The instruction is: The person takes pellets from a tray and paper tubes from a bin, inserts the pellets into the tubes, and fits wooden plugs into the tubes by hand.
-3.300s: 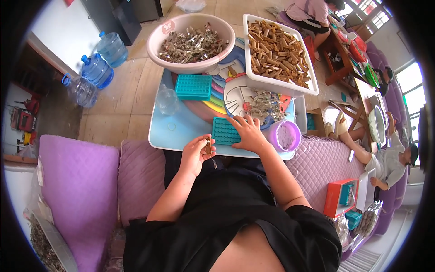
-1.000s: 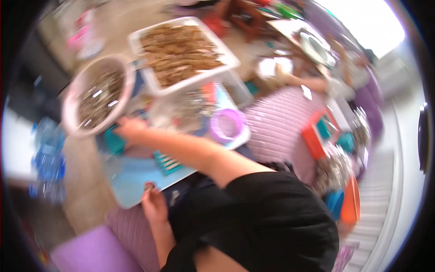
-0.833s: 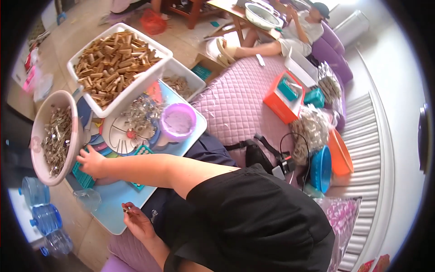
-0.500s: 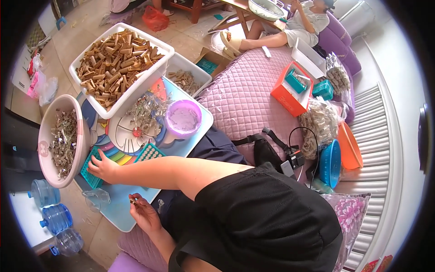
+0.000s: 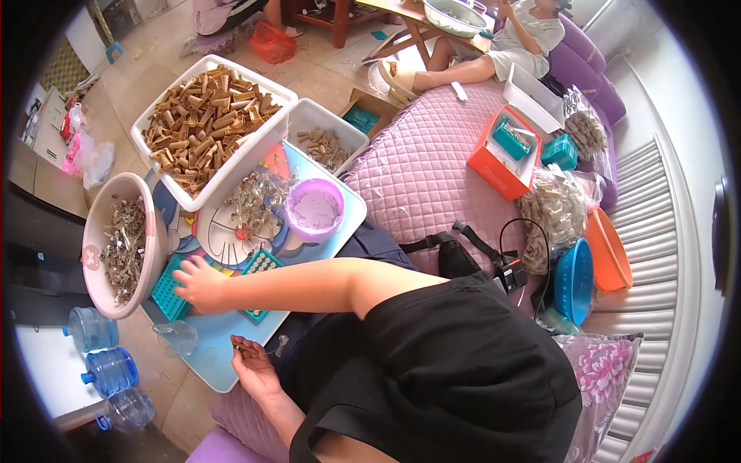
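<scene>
My left hand (image 5: 257, 372), low in the picture, is closed with a small dark-brown piece (image 5: 236, 347) pinched at its fingertips; its exact kind is too small to tell. Stretched out over the table, my right hand (image 5: 202, 285) has bent fingers spread apart, at the edge of a teal perforated rack (image 5: 171, 289). Nothing shows in those fingers, though their undersides are hidden. Partly behind the right forearm lies a second teal rack (image 5: 262, 263) with round pale pieces in its holes. A clear plastic cup-like container (image 5: 177, 338) lies at the table edge.
On the cartoon-printed table (image 5: 220, 374) stand a white bin (image 5: 231, 171) of brown curved pieces, a purple bowl (image 5: 315, 210) and a pile of clear-wrapped parts (image 5: 255, 202). A pink basin (image 5: 156, 266) of small metallic bits adjoins it. Water jugs (image 5: 112, 369) stand below; another person (image 5: 532, 42) sits far off.
The whole view has shifted slightly. My right hand has drawn back a little across the teal rack, uncovering more of its holes. My left hand still holds the small piece.
</scene>
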Tool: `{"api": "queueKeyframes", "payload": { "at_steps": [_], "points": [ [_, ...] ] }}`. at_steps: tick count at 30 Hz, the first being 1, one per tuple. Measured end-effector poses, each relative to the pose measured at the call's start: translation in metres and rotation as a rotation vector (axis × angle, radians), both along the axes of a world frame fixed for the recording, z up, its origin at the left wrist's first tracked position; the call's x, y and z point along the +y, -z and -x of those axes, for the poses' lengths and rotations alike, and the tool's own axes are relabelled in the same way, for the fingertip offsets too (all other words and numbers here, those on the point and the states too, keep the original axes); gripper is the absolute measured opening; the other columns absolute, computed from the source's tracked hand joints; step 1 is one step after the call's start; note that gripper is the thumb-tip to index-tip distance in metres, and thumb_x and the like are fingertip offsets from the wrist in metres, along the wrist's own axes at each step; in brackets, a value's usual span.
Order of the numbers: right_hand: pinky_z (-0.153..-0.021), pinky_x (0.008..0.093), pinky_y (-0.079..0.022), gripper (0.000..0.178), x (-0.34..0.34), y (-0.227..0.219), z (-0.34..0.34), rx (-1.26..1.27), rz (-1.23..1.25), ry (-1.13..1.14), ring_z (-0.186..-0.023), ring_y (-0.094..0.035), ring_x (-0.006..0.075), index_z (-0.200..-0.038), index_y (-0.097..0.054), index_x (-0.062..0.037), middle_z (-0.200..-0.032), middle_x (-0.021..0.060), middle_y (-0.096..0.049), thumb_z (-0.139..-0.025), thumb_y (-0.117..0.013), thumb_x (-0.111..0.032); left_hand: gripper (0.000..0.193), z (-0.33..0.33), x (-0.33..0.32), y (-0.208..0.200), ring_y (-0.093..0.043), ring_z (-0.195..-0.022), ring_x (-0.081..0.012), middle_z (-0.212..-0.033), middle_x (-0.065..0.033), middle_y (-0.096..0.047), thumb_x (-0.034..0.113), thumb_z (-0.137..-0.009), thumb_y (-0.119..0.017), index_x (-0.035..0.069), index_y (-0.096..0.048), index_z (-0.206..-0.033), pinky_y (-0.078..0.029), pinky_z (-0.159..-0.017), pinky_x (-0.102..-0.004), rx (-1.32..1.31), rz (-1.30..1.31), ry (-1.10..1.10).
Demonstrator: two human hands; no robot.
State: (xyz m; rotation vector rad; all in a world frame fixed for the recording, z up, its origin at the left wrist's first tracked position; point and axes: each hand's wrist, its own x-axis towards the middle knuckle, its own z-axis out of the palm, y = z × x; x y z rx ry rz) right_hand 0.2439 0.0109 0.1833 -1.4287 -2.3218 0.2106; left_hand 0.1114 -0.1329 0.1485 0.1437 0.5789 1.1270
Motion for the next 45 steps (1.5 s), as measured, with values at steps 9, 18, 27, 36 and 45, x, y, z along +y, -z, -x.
{"api": "queueKeyframes", "payload": {
  "at_steps": [9,18,27,36,45],
  "points": [
    [-0.077,0.0418,-0.044,0.022,-0.125,-0.003,-0.103,0.628,0.087,0.067,-0.091,-0.054,0.0315,-0.088,-0.06,-0.0054,-0.09,0.0123,-0.055,-0.069,-0.062,-0.015,0.027,-0.018,0.0,-0.006,-0.057,-0.093,-0.0158,-0.108,-0.0056,-0.057,0.011,-0.091,-0.046,0.001,-0.048,-0.117,-0.052,-0.087,-0.0332,-0.033,0.014,0.032],
    [-0.069,0.037,-0.047,0.012,-0.186,-0.019,-0.118,0.821,0.101,0.138,-0.077,-0.058,0.0285,-0.082,-0.058,-0.0025,-0.077,0.0119,-0.057,-0.07,-0.058,-0.002,0.029,-0.047,-0.017,-0.04,-0.058,-0.095,-0.0193,-0.11,-0.0079,-0.056,0.01,-0.092,-0.044,0.001,-0.046,-0.12,-0.051,-0.089,-0.0376,-0.372,0.142,0.194],
    [-0.062,0.0334,-0.046,0.012,-0.191,-0.027,-0.111,0.977,0.325,0.012,-0.066,-0.059,0.0238,-0.086,-0.059,-0.0004,-0.074,0.013,-0.06,-0.077,-0.056,-0.007,0.027,-0.064,-0.031,-0.053,-0.059,-0.098,-0.0222,-0.109,-0.0101,-0.059,0.009,-0.091,-0.045,0.0,-0.049,-0.117,-0.049,-0.09,-0.0408,-0.249,0.093,0.289],
    [-0.059,0.031,-0.045,0.011,-0.19,-0.021,-0.114,0.99,0.374,-0.014,-0.062,-0.056,0.0179,-0.084,-0.058,-0.001,-0.069,0.0097,-0.058,-0.074,-0.057,-0.005,0.027,-0.066,-0.032,-0.051,-0.059,-0.097,-0.0195,-0.109,-0.0081,-0.059,0.009,-0.089,-0.048,0.002,-0.051,-0.115,-0.045,-0.095,-0.0403,-0.133,0.04,0.155],
    [-0.058,0.0255,-0.043,0.01,-0.187,-0.024,-0.11,1.153,0.585,-0.05,-0.063,-0.051,0.008,-0.085,-0.058,-0.0013,-0.068,0.002,-0.056,-0.075,-0.057,-0.005,0.026,-0.063,-0.03,-0.046,-0.06,-0.095,-0.0187,-0.105,-0.0086,-0.059,0.01,-0.09,-0.047,0.002,-0.05,-0.115,-0.048,-0.092,-0.0379,-0.158,0.078,0.148]
  ]
}}
